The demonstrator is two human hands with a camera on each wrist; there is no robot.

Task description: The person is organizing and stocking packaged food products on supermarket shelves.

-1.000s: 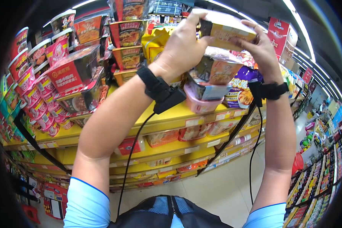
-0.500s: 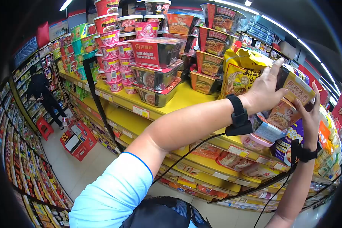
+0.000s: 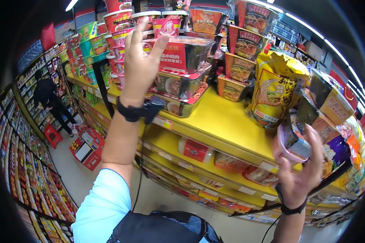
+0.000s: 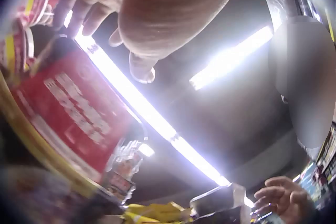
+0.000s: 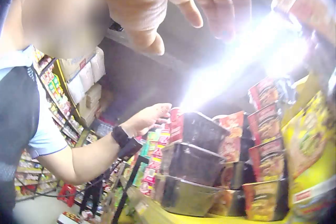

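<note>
My left hand [image 3: 141, 67] is raised with extended fingers beside the top box of a stack, a dark instant-meal box [image 3: 176, 56] with a red label. In the left wrist view that red label [image 4: 73, 113] lies just below the fingers. Two similar boxes with red-edged lids [image 3: 178, 87] sit under it. My right hand [image 3: 302, 178] is held up with fingers spread and nothing in them, in front of a pink tub [image 3: 288, 148]. Above the tub, a tan-labelled box [image 3: 337, 103] tops another stack of boxes.
A yellow shelf [image 3: 221, 121] runs across, with lower tiers below. A yellow noodle bag [image 3: 273, 87], stacked orange-labelled boxes [image 3: 235, 67] and pink cups [image 3: 166, 27] stand on it. A person in dark clothes [image 3: 48, 95] is in the left aisle near a red stool [image 3: 52, 135].
Both hands have let go of the tan-labelled box, which now rests on the right stack. My left hand has moved left to the red-labelled box; my right hand has lowered.
</note>
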